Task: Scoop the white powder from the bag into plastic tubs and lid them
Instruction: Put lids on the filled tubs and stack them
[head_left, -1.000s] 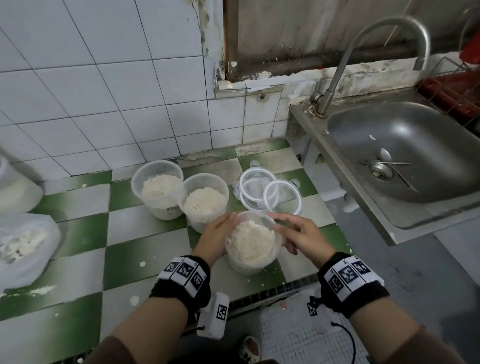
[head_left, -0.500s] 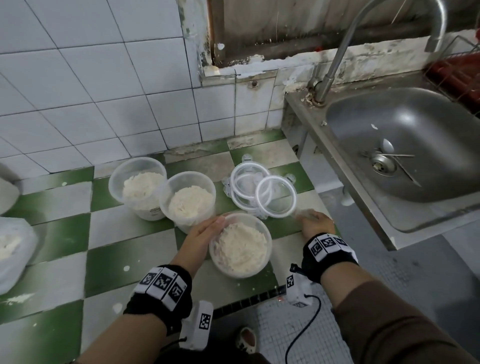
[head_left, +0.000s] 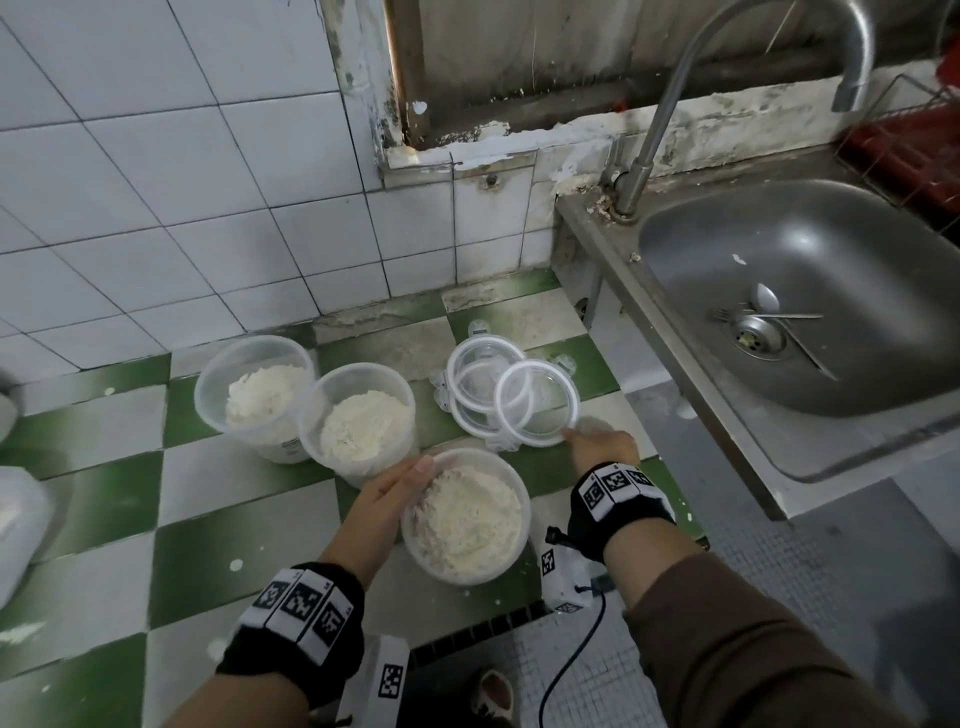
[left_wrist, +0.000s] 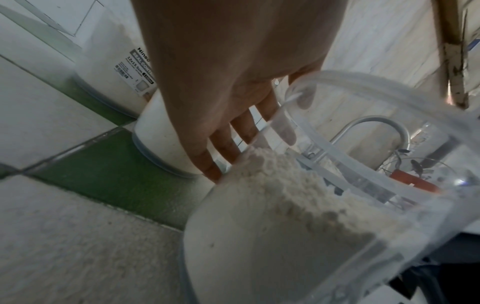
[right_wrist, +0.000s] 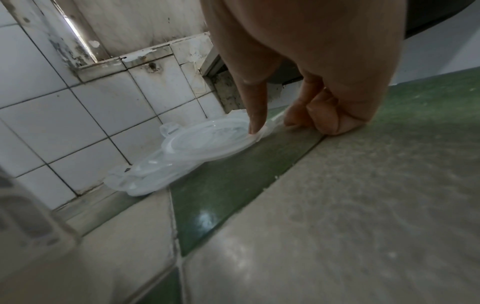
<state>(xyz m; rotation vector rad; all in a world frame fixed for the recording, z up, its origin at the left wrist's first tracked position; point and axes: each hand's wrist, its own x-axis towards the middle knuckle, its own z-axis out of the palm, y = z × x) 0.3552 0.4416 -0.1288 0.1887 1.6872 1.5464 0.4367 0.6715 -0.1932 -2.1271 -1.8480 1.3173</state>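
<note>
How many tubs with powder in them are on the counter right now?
3. One tub is nearest, with the left hand on its side; a second stands behind it; a third stands leftmost by the wall. None lidded.

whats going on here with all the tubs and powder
A person is packing white powder into plastic tubs on a tiled counter. Three tubs are filled and unlidded. The left hand steadies the nearest tub, fingers against its side. The right hand pinches the edge of the top lid on a loose pile beside the sink.
</note>
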